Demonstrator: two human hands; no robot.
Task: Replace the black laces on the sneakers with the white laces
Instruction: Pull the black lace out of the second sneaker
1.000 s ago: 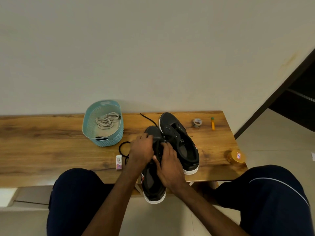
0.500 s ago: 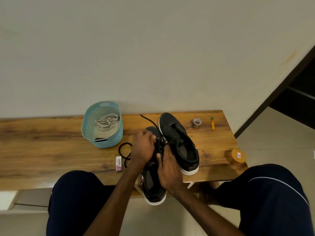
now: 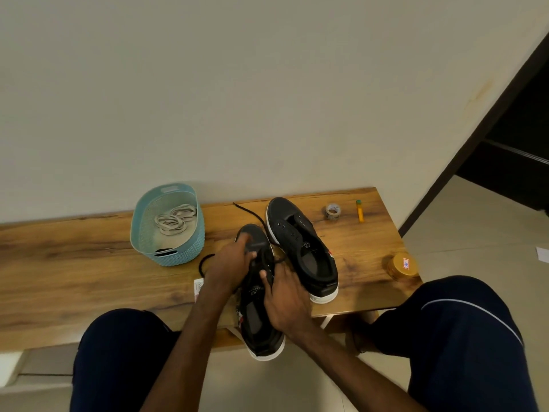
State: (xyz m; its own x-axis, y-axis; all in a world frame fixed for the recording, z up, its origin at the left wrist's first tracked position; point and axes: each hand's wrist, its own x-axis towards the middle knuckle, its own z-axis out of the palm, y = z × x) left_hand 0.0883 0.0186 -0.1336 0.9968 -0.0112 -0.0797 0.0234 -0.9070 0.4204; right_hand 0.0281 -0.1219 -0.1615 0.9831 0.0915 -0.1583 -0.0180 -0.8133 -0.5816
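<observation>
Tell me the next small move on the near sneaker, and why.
Probably pull the black lace out of the next eyelet pair. The left hand and right hand hold the near sneaker, whose lace looks partly threaded, its ends trailing on the table. The far sneaker has bare eyelets, and the white laces wait in the basket.

Both hands on near black white-soled sneaker [image 3: 261, 331] at edge of long wooden table [image 3: 74, 269].
Left hand [image 3: 230, 263] grips toe end, right hand [image 3: 286, 295] holds its side, thumb by eyelets. Thin black lace [image 3: 249, 212] trails toward wall. Second black sneaker [image 3: 300, 248] just beside. Pale blue plastic basket [image 3: 178, 254] holds coiled white laces [image 3: 175, 218].
</observation>
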